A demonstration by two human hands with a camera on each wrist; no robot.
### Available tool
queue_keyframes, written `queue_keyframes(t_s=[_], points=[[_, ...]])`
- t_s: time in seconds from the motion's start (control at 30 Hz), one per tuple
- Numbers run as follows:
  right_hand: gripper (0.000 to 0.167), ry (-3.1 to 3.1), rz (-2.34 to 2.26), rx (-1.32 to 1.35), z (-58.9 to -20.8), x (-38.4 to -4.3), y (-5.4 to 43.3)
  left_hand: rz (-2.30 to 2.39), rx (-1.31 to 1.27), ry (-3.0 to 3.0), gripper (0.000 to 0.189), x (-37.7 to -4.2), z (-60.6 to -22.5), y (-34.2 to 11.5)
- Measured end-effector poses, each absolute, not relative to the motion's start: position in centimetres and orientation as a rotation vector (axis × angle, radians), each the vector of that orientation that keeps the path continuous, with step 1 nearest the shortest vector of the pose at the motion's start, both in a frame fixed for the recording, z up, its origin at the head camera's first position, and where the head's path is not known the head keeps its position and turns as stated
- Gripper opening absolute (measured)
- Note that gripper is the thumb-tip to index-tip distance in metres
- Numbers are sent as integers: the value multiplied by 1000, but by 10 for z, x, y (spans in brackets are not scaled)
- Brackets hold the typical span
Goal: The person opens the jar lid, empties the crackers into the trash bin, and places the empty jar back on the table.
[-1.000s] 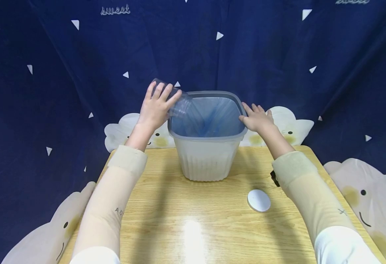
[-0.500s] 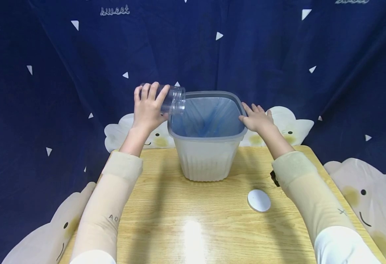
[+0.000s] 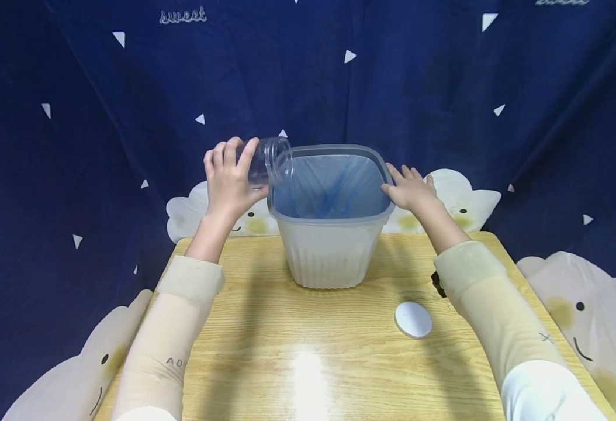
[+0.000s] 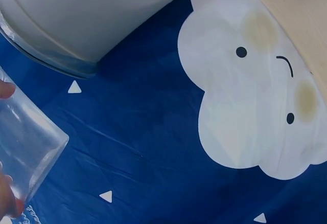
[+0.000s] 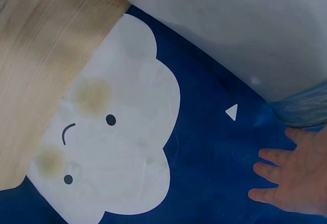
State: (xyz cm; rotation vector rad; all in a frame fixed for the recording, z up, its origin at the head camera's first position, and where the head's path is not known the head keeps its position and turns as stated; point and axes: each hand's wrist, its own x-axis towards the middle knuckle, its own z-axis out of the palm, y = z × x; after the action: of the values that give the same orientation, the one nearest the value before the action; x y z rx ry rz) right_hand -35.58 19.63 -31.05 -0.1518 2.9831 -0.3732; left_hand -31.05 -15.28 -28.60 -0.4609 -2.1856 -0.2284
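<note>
My left hand (image 3: 230, 178) grips a clear plastic jar (image 3: 259, 162), tipped on its side with its open mouth toward the bin's left rim. Nothing shows inside the jar. In the left wrist view only fingertips and part of the jar (image 4: 31, 137) appear at the left edge. The white trash bin (image 3: 331, 251) has a grey rim and a blue bag lining. My right hand (image 3: 412, 188) rests with spread fingers against the bin's right rim; the right wrist view shows this hand (image 5: 301, 175) beside the blue bag edge (image 5: 301, 109).
A round white lid (image 3: 413, 320) lies on the wooden table (image 3: 266, 362), right of and nearer than the bin. A small black object (image 3: 438, 285) shows partly behind the right sleeve. Behind the table hangs a dark blue curtain (image 3: 308, 70) with white clouds.
My left hand has drawn the jar left and slightly down, away from above the bin's opening, and turned it to nearly level. The right hand and bin stay put.
</note>
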Motion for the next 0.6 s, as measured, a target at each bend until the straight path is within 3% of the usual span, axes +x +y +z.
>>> queue_keyframes(t_s=[0.6], points=[[63, 2980, -360, -153, -311, -357, 197, -424, -384, -2125, 87, -290, -302, -160]])
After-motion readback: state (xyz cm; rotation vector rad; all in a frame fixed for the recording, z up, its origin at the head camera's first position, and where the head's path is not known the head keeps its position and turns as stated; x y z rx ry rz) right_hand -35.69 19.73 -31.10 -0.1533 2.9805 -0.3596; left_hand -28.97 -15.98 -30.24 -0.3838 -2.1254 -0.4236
